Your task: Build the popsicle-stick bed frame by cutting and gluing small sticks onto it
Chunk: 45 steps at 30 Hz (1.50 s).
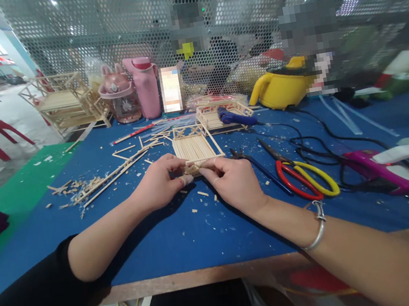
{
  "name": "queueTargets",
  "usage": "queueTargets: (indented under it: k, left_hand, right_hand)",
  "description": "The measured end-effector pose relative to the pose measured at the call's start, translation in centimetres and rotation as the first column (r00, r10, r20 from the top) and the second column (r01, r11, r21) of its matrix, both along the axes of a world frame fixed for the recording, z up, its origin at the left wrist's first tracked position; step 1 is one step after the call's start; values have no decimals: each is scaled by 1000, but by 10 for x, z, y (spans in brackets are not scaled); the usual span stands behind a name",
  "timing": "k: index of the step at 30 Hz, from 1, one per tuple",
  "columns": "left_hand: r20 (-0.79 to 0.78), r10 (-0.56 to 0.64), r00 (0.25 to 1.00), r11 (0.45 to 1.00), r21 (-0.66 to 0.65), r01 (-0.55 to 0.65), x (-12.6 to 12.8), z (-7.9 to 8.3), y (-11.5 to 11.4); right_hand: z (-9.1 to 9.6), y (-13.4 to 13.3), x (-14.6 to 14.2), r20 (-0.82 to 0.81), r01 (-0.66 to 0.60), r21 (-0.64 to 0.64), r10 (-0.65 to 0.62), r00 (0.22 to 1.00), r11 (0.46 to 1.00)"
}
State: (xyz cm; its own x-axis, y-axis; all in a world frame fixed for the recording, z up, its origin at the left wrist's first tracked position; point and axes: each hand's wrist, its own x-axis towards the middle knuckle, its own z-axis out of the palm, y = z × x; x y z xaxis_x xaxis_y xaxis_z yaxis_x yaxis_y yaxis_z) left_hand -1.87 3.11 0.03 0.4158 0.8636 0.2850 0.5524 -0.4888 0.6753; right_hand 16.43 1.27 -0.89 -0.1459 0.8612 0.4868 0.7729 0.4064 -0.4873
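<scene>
A small model made of thin wooden sticks point(193, 147) lies on the blue table covering, with a slatted floor and a railing of crossed sticks at its far side. My left hand point(164, 182) pinches its near left edge between thumb and fingers. From the other side my right hand point(234, 182) grips the same near edge, fingertips close to the left ones. Part of that edge is hidden by the fingers. Just right of my right hand lie blue-handled pliers point(267, 171) and scissors point(299, 174) with red and yellow handles.
Loose sticks point(115, 177) and offcuts litter the left. Behind stand a pink bottle point(146, 87), a lit phone point(172, 90), a yellow pot point(281, 88) and a blue glue gun point(237, 116) on another stick model. Black cables and a purple tool point(382, 171) lie right. Perforated metal point(101, 40) walls the back.
</scene>
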Motion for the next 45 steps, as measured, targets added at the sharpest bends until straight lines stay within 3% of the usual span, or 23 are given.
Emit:
queueTargets:
  k: [29,40,45]
  left_hand:
    - [12,-12,1000,1000,0,12,2,2,-3]
    - [75,76,994,984,158,-87,14,3,-4]
    - [69,149,986,974,162,-159,19,0,-2]
  right_hand:
    - [3,-4,-1,53,37,-13,-36,998,999]
    - [2,-3,0,103,44,16,-46,994,999]
    - [4,-6,1,94,44,58,-49,994,997]
